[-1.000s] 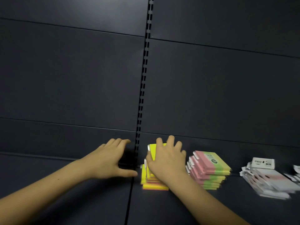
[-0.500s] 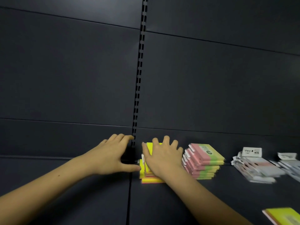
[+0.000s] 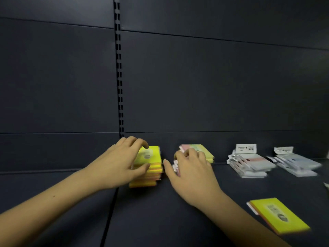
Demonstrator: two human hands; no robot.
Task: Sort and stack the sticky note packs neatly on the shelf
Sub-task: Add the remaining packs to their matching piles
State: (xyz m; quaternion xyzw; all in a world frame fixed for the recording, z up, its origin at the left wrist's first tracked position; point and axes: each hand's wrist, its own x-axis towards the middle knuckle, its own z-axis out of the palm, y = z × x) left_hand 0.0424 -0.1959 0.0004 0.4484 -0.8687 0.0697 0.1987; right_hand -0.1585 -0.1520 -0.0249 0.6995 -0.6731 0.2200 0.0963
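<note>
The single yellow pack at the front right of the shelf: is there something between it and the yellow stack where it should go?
Yes, partly. The right hand and its forearm lie across the shelf between the loose yellow pack and the yellow stack, which the left hand holds. No other object lies on that path.

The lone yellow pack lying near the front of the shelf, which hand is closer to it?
Right. The right hand is on the pink and green stack, up and left of the lone yellow pack. The left hand grips the yellow stack, farther left.
</note>
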